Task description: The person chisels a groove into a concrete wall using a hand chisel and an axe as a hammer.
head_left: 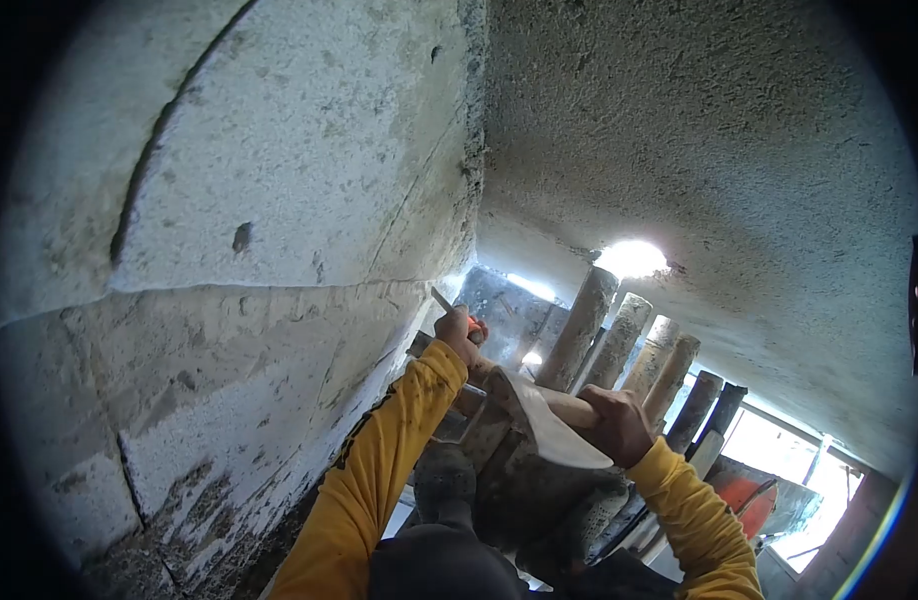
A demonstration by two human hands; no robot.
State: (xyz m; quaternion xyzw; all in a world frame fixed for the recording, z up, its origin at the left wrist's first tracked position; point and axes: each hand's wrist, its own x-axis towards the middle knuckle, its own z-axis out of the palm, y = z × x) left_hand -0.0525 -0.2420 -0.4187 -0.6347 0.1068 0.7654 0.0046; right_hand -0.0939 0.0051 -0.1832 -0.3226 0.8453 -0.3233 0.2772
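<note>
Wrapped round a wooden-handled tool is my right hand, its fingers closed on the shaft. The tool's broad, pale, curved blade crosses the wooden handle and points down to the right. My left hand is closed near the handle's other end, beside the wall corner. It grips a small tool with an orange-red part, and a narrow flat blade sticks out above the thumb. Whether the left hand also touches the wooden handle is hidden.
A rough pale wall rises close on the left. A sloping grey concrete surface hangs overhead, with a bright light. Several upright round wooden poles stand beyond my hands. A red object and a bright window are at lower right.
</note>
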